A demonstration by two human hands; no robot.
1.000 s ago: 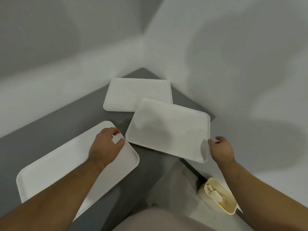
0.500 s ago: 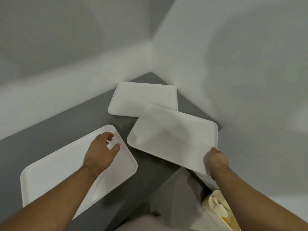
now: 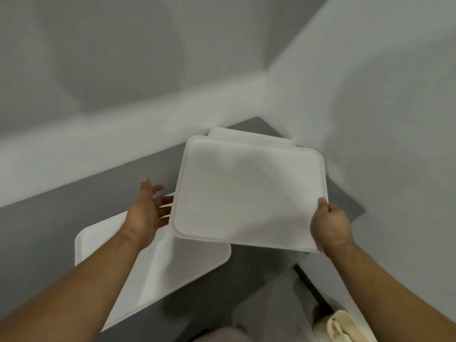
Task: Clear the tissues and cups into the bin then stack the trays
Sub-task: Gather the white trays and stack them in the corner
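While the right hand pinches the near right corner of a white tray, thumb on top, the left hand is spread open at its left edge, fingertips tucked just under the rim. Lifted and tilted, the tray's long axis runs left to right, overlapping a far tray in the corner and a near tray on the grey bench. Walls crowd the far and right sides; bare bench lies leftward, and a bin sits low right.

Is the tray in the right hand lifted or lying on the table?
Lifted: the right hand holds the tray by its corner, overlapping the near tray.
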